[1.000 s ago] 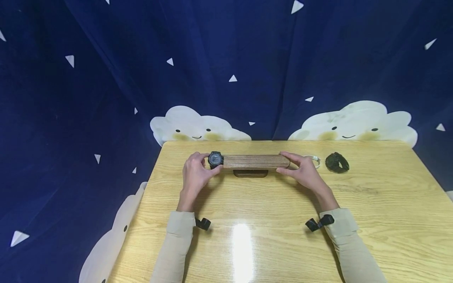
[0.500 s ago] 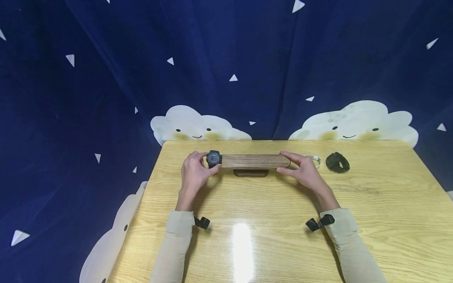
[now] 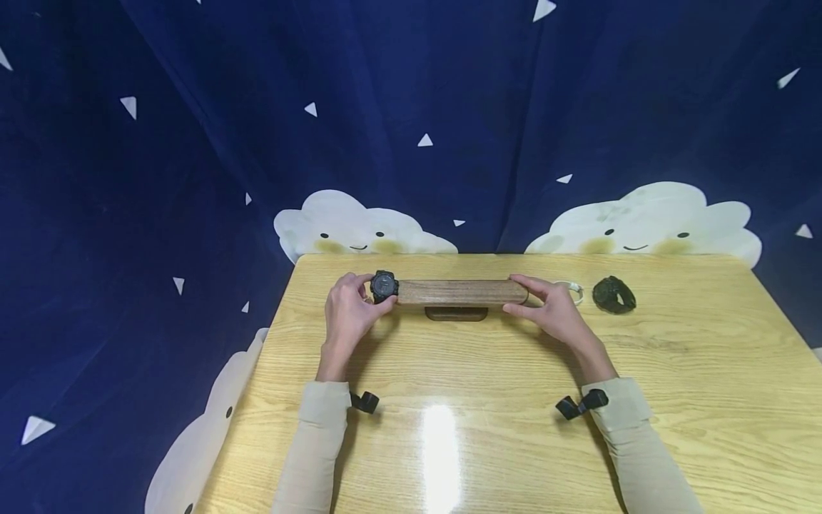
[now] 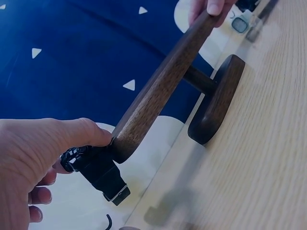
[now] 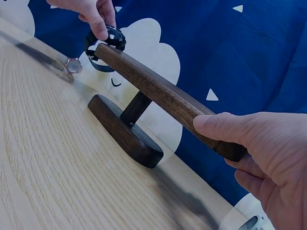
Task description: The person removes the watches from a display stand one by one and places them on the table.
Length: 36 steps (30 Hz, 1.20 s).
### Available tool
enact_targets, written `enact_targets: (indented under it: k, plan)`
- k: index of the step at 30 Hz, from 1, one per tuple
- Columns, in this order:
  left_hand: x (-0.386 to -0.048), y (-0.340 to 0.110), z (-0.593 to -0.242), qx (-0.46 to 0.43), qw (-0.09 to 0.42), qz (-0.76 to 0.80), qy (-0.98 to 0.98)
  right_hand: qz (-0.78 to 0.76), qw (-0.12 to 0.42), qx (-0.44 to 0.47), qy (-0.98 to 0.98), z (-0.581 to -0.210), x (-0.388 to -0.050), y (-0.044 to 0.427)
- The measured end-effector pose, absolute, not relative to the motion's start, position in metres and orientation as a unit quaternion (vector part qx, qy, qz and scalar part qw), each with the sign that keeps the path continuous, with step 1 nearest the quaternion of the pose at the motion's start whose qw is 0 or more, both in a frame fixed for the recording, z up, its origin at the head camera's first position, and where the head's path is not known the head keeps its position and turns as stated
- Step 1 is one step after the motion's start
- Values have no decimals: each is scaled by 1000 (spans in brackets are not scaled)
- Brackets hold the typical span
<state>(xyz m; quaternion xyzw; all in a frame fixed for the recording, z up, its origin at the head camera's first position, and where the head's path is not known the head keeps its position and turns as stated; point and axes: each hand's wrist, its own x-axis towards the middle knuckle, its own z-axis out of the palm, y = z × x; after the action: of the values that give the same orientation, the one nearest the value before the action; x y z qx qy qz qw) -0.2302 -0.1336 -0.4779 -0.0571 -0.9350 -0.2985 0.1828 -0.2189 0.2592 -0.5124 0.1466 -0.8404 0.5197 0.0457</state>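
Note:
A dark wooden watch stand (image 3: 462,292), a long bar on a post with a rounded base (image 3: 456,313), stands on the table. My left hand (image 3: 347,314) pinches a black digital watch (image 3: 384,285) at the bar's left end. In the left wrist view its strap (image 4: 104,175) hangs down beside that end. Whether the strap still loops round the wood, I cannot tell. My right hand (image 3: 552,310) grips the bar's right end between thumb and fingers, as the right wrist view also shows.
A white-strapped watch (image 3: 574,288) lies just beyond my right hand, with a dark watch (image 3: 614,295) farther right. Near my left hand, a small rose-gold watch (image 5: 73,65) rests on the table. A blue curtain (image 3: 398,107) hangs behind the table's back edge.
My left hand has shifted slightly left with the black watch, toward and past the bar's left end. My right hand and the stand have stayed put.

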Motion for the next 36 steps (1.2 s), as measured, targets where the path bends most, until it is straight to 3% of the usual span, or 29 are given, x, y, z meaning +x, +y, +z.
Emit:
enact_targets:
  k: [36]
  plan:
    - [-235, -153, -479, -39, 196, -301, -933, 530, 49, 161, -831, -513, -219, 261]
